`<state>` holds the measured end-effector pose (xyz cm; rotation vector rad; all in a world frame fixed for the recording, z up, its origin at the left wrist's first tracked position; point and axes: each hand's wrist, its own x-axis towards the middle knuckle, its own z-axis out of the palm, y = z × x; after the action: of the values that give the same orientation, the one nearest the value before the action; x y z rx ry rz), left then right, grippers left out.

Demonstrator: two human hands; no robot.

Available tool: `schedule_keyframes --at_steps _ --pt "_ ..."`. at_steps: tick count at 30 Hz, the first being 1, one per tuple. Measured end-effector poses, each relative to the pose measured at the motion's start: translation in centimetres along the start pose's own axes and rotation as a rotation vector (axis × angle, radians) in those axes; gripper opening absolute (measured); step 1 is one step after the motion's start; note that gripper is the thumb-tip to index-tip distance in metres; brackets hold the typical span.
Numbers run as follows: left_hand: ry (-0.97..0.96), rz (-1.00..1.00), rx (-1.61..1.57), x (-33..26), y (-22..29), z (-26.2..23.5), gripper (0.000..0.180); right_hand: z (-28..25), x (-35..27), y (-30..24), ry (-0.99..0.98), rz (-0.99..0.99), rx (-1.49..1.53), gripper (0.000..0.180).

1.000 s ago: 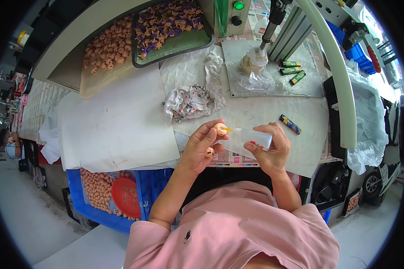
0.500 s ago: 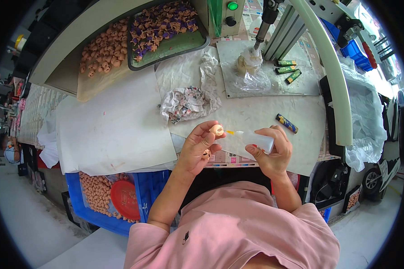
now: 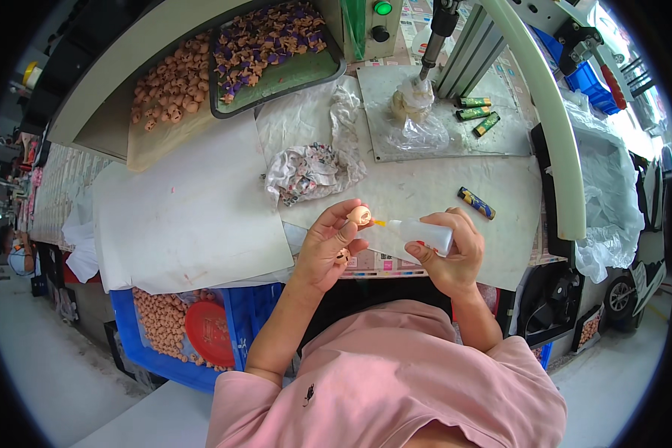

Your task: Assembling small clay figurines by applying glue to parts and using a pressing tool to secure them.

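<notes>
Round peach piece (image 3: 361, 216) sits up in your left hand (image 3: 327, 250), above the table's near edge, pinched between thumb and fingers. Second peach piece (image 3: 343, 256) is tucked lower in the same hand, against the curled fingers. Your right hand (image 3: 456, 250) is wrapped around a white squeeze bottle (image 3: 434, 237), lying near level, yellow tip (image 3: 381, 223) aimed left, just beside the upper piece; can't tell if they touch. Beyond your hands: crumpled patterned cloth (image 3: 313, 173), and to the right a dark blue patterned tube (image 3: 476, 203). Farther back, metal plate (image 3: 500, 142) carries three green tubes (image 3: 473, 114) and a plastic-wrapped lump (image 3: 413, 101). Back left, black-rimmed tray (image 3: 306, 78) holds small peach-and-purple parts (image 3: 265, 45); heap of peach pieces (image 3: 173, 82) beside it. Below the table, left of you, blue bin (image 3: 240, 321) with more peach pieces and a red dish (image 3: 209, 332).
</notes>
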<state>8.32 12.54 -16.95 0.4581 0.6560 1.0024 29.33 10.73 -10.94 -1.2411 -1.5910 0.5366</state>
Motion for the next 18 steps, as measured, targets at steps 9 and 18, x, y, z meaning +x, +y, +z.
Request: schedule_keyframes --at_steps 9,18 --pt "-0.022 0.012 0.02 0.2 0.2 0.5 0.039 -0.5 0.4 0.6 -0.014 -0.048 -0.037 0.037" --pt "0.043 -0.048 -0.005 -1.1 1.1 0.4 0.039 -0.1 0.2 0.5 0.004 0.042 0.055 0.037"
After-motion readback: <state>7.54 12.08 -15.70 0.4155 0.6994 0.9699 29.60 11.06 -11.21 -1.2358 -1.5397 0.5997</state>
